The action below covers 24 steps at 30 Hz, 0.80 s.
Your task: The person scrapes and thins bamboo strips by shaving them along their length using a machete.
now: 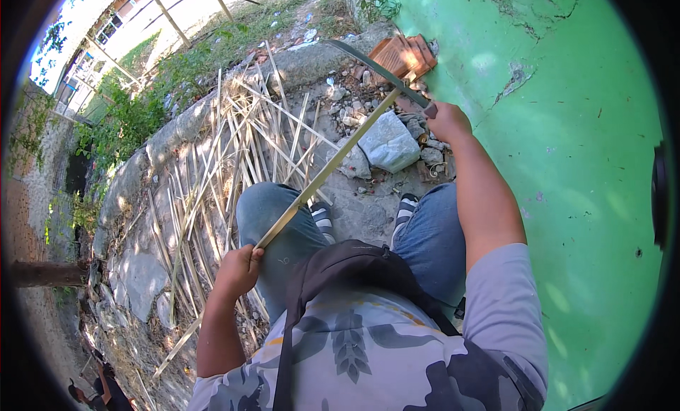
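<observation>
From where I stand, the work in hand seems to be the trimming or thinning of a long pale strip (333, 164), probably of bamboo or wood, with a large knife (382, 73). The strip goes slantwise across the person's left knee (273, 205), its near end at the left and its far end at the right, where the blade crosses it close to the knife handle. I cannot tell if the edge has already entered the material. The left hand (237, 271) is closed narrowly around the near end of the strip, with the thumb lying on top. The right hand (450, 120) is wrapped tightly around the brown handle, and the blade points to the far left. In my judgement, the next move calls for a steady left hand and a controlled pressure from the right, at a low angle, with the edge well away from knee and fingers. To the left, on the ground, lies a loose pile of similar strips (248, 127); on the far side, a pale stone block (389, 142) sits near some reddish bricks (404, 57).
</observation>
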Motion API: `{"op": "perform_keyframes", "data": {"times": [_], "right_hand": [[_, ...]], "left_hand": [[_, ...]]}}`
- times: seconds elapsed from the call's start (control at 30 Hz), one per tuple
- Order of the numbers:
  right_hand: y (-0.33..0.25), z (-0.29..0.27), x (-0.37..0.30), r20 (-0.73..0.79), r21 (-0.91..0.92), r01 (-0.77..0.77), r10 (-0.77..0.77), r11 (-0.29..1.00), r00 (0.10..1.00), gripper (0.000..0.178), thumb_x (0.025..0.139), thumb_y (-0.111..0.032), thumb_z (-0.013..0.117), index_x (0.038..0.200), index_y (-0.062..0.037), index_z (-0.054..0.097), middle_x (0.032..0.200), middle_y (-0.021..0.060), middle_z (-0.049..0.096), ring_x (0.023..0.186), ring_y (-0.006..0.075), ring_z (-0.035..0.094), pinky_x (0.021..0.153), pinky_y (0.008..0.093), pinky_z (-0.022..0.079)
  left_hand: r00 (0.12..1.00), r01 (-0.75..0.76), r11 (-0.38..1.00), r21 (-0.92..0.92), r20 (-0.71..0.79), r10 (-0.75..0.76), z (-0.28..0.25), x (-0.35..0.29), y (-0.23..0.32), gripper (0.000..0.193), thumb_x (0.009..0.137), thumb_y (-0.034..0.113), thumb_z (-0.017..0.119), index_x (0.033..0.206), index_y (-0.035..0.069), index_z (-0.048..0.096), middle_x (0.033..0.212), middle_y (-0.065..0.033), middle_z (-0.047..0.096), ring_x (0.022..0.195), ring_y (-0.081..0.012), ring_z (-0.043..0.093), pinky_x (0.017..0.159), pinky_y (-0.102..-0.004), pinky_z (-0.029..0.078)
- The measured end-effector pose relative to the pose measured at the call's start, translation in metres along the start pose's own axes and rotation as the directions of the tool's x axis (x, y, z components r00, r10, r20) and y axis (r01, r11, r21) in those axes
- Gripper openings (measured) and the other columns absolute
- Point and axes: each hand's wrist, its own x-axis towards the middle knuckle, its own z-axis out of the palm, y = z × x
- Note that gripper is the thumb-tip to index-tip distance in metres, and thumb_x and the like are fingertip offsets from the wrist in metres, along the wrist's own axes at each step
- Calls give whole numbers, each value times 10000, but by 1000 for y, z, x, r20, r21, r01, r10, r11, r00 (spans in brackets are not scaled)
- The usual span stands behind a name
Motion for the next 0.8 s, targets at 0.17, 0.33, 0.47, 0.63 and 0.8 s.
{"op": "perform_keyframes", "data": {"times": [0.17, 0.33, 0.47, 0.63, 0.8], "right_hand": [[-13, -2, -8, 59, -142, 2, 7, 990, 998, 224, 807, -219, 689, 1023, -188, 739, 995, 126, 743, 941, 340, 705, 816, 459, 550], [-17, -6, -9, 261, -166, 338, -289, 927, 921, 199, 822, -235, 691, 1014, -238, 744, 1012, 99, 745, 951, 310, 709, 851, 444, 553], [1, 3, -6, 169, -179, 304, -275, 936, 946, 194, 810, -254, 683, 988, -200, 740, 989, 117, 740, 938, 335, 702, 823, 456, 551], [-20, 3, -6, 51, -184, -75, 86, 980, 995, 198, 843, -249, 672, 1024, -237, 751, 1029, 97, 747, 982, 318, 711, 850, 441, 559], [-15, 1, -11, 211, -77, 199, -179, 977, 961, 216, 835, -208, 656, 1022, -242, 759, 1061, 101, 743, 1000, 313, 706, 876, 445, 554]], "left_hand": [[998, -12, 996, -86, 61, 17, -7, 2, -12, 428, 1049, 342, 524, 856, -33, 595, 691, -248, 584, 649, -410, 576, 635, -468, 464], [993, 28, 984, -177, 117, -8, -8, 6, -16, 451, 1061, 357, 516, 866, -38, 613, 671, -164, 591, 628, -258, 554, 640, -416, 470], [990, 40, 978, -205, 139, -11, -12, 5, -14, 450, 1065, 348, 515, 858, -36, 623, 708, -126, 625, 662, -215, 567, 667, -388, 485], [989, 39, 984, -175, 144, -13, -9, 11, -14, 432, 1066, 331, 513, 874, -37, 633, 727, -137, 645, 678, -217, 590, 680, -386, 492], [988, 13, 987, -158, 153, 11, -11, 8, -18, 410, 1063, 312, 518, 880, -40, 624, 716, -141, 640, 671, -234, 596, 683, -391, 493]]}}
